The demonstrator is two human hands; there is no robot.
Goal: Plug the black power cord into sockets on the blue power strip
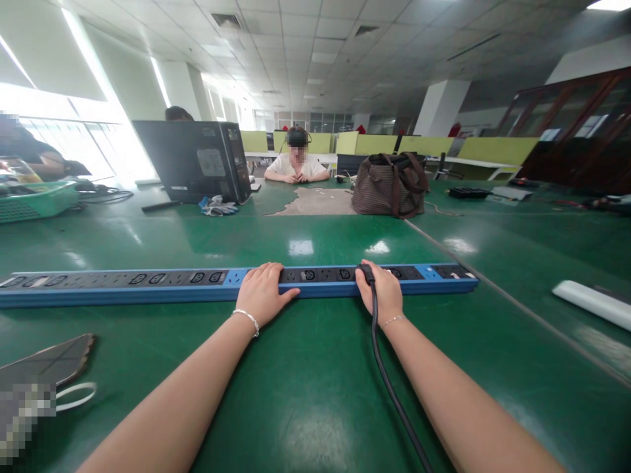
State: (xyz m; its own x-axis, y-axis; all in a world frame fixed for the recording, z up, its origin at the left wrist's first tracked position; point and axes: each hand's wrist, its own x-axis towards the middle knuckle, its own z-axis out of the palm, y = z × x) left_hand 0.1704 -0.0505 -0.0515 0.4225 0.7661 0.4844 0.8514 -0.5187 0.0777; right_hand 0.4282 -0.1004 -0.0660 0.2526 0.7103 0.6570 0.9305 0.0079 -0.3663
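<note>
A long blue power strip [162, 295] with black sockets along its top lies across the green table. My left hand [263, 292] is laid over the strip near its middle, fingers over the top and thumb along the front side, holding it. Further right, my right hand [383, 292] is closed around a black power-cord plug [366, 270] at the strip's sockets. Whether the plug sits in a socket is hidden by the hand. Its black cord [387, 378] hangs from the plug toward me, beside my right forearm.
A phone [49, 364] lies at the lower left. A computer case [194, 161], gloves [218, 206], a brown bag [390, 185] and a green basket [37, 200] stand further back. A white bar-shaped object [594, 303] lies right. A person [297, 164] sits opposite; others sit at left.
</note>
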